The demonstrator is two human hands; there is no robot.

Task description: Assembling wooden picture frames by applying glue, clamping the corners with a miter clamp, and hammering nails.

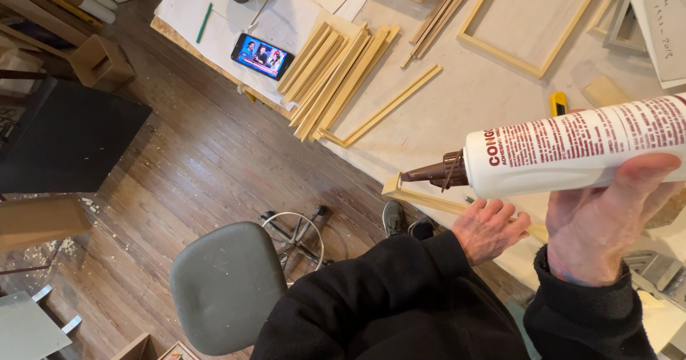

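Glue bottle (572, 149) gripped in my right hand (607, 224), lower right; left hand (489, 228) loosely curled, seemingly resting on wood strip (429, 201).

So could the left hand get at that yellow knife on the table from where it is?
Probably yes. The left hand rests on a wood strip at the table edge, and the yellow knife lies beyond on bare cloth; only the glue bottle hangs above the path.
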